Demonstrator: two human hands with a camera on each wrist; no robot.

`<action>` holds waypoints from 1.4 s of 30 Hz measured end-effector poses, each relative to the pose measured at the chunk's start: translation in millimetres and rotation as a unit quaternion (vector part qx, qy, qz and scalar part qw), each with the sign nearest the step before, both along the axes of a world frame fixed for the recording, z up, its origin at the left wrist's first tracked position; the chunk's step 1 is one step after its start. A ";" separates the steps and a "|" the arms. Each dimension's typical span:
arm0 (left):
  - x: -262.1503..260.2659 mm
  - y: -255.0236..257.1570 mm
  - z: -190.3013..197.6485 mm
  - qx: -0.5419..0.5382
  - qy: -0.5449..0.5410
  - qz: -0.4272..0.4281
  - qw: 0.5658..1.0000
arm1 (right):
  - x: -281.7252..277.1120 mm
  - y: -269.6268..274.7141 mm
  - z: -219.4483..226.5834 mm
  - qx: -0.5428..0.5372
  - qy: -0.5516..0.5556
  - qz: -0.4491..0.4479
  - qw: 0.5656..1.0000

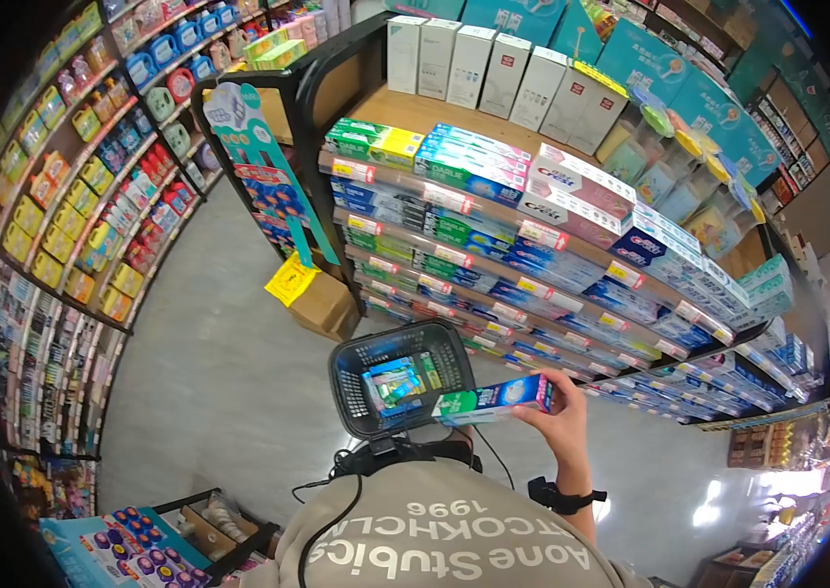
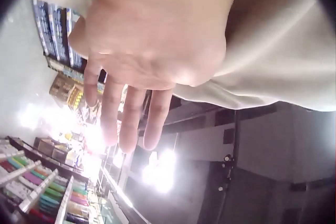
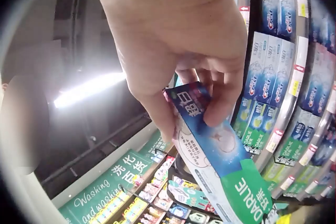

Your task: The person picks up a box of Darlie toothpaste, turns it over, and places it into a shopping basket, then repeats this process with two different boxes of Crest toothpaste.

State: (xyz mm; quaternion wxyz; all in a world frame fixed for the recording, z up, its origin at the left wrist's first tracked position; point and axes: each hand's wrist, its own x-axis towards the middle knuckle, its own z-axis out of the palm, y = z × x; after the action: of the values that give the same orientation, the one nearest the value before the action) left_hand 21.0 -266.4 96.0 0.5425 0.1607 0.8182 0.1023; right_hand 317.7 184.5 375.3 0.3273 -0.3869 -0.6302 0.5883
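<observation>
My right hand [image 1: 562, 412] grips one end of a long toothpaste box [image 1: 508, 395], blue with a green Darlie end. In the right wrist view, the thumb and fingers of the right hand [image 3: 181, 50] pinch the same toothpaste box [image 3: 218, 142]. Its green end reaches over the rim of a black shopping basket [image 1: 344, 392] in the head view. Inside the basket lie a blue packet [image 1: 390, 380] and a green one [image 1: 430, 370]. My left hand [image 2: 152, 40] holds nothing; its fingers extend loosely before a beige garment in the left wrist view, and the head view does not show it.
A toothpaste shelf [image 1: 493, 191] with several tiers curves along the front and right. White boxes [image 1: 474, 64] line its top. A cardboard carton [image 1: 325, 306] with a yellow sign stands at its left end. Shelves of bottles [image 1: 62, 196] run along the left.
</observation>
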 end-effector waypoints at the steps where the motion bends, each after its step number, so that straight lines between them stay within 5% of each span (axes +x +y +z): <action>1: -0.2 -2.1 2.7 -0.001 0.001 0.007 1.000 | 0.4 1.3 -2.7 -0.005 0.015 0.000 1.000; 42: -22.4 10.7 -20.2 -0.029 -0.014 0.046 0.998 | 7.2 -27.3 1.3 0.040 -0.146 -0.066 0.986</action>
State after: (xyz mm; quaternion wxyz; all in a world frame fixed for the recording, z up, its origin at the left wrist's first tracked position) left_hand -1.4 -255.7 75.8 0.5529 0.1058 0.8197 0.1059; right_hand 324.9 157.2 376.6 0.2853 -0.4960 -0.6675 0.4765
